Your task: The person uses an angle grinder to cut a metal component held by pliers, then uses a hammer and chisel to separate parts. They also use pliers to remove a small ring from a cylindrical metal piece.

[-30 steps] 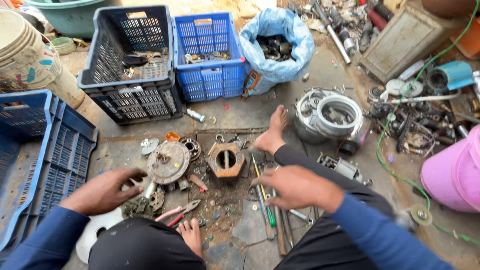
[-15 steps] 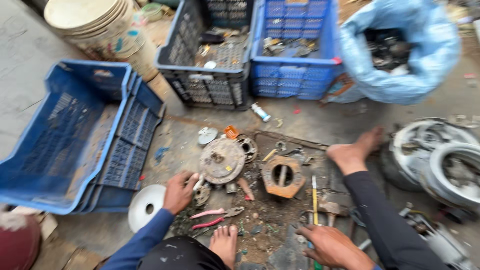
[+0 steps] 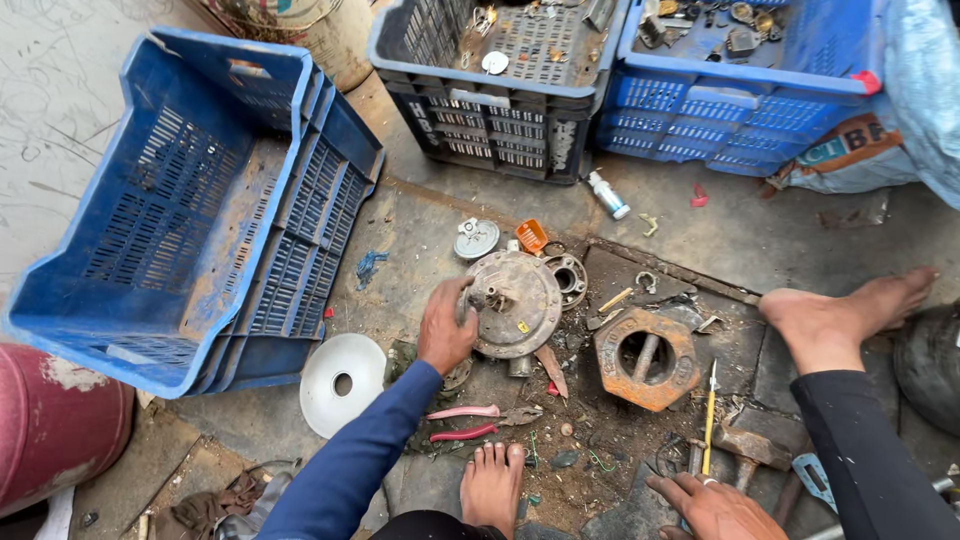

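Note:
My left hand (image 3: 445,325) is curled over the left rim of a round, rusty metal cover (image 3: 520,305) that lies on the dirty floor. A small bearing housing (image 3: 567,277) sits just behind the cover. At the bottom edge, my right hand (image 3: 712,505) rests with its fingers spread and nothing in it. It lies beside a hammer (image 3: 748,447) and a yellow-handled screwdriver (image 3: 710,415). A rusty hexagonal block (image 3: 610,350) with a round hole lies between the cover and the screwdriver.
An empty blue crate (image 3: 200,200) stands tilted at left, with a red drum (image 3: 50,420) below it. At the back are a black crate (image 3: 500,110) and a blue crate (image 3: 740,105) of parts. Near my bare feet (image 3: 492,485) lie a white disc (image 3: 343,372) and pink-handled pliers (image 3: 462,422).
The view has swung left and closer to the floor. My left hand has moved up from the loose parts onto the round cover's rim. My right hand stays low by the tools.

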